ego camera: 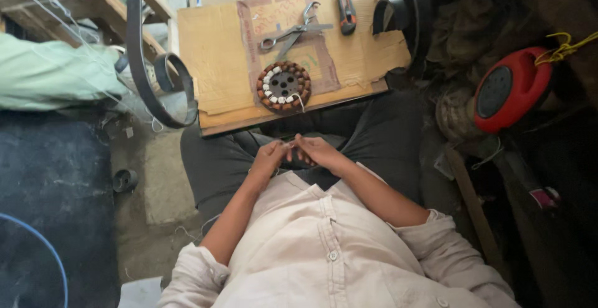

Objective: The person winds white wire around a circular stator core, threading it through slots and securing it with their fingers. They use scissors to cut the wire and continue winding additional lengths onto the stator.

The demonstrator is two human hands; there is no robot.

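Note:
My left hand (270, 156) and my right hand (316, 149) meet over my lap, fingertips pinched together on something small and thin; what it is I cannot make out, perhaps a white thread. Just beyond them, a round motor stator (283, 85) with copper-coloured windings and white slot inserts lies on the cardboard-covered board (218, 52). A short white strand hangs off the stator's near edge. Steel scissors (293, 33) lie behind the stator, and a utility knife (346, 9) sits at the board's far side.
A red round cable reel (509, 88) with a yellow cord sits at the right. Black curved metal bands (163, 90) stand left of the board, with a pale green cloth bundle (50, 74) and wooden planks beyond. A small dark ring (124, 180) lies on the floor.

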